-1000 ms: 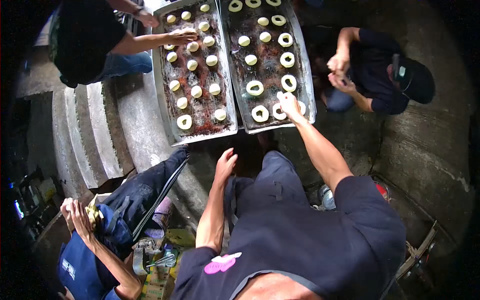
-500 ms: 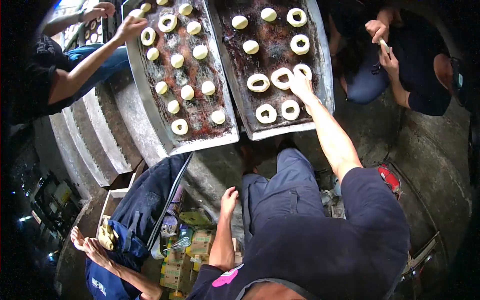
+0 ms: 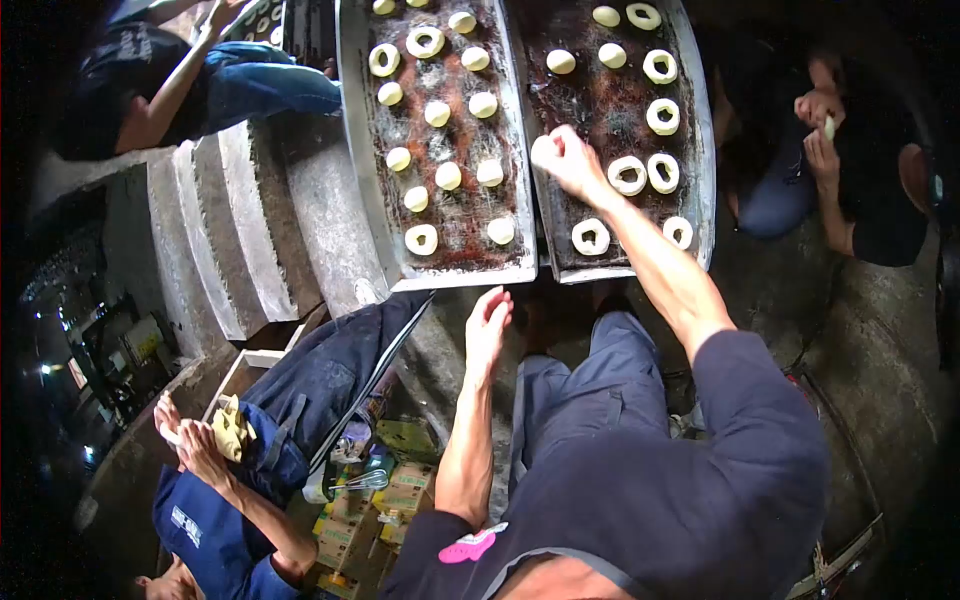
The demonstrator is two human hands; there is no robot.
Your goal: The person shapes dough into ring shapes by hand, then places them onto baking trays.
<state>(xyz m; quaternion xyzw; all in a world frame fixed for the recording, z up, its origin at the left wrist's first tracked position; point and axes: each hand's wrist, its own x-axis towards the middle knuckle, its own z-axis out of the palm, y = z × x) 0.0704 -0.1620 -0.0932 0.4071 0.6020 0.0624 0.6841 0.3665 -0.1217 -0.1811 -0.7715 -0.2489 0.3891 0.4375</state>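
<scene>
Two worn metal trays stand before me. On the right tray (image 3: pixel 612 116), several pale dough rings (image 3: pixel 627 176) lie in the front and along the right side, with round dough balls (image 3: pixel 561 62) further back. My right hand (image 3: pixel 572 165) reaches over that tray's left side, fingers curled in on what looks like a dough ring, mostly hidden by the hand. Below the front edge of the left tray (image 3: pixel 462 275), my left hand (image 3: pixel 486 325) hangs with loosely bent fingers and nothing in it. That tray holds mostly dough balls (image 3: pixel 437 113) and a few rings (image 3: pixel 425 41).
At the lower left sits a person in blue (image 3: pixel 230 480), hands together. Another person (image 3: pixel 150 90) is at the upper left, and one at the right works a small pale piece (image 3: pixel 829 128). Cartons (image 3: pixel 350 530) and a whisk (image 3: pixel 365 480) lie below; concrete steps (image 3: pixel 250 230) rise left.
My right hand has moved left across the right tray, from a ring on the right side. My left hand has risen toward the trays. The whole view has shifted.
</scene>
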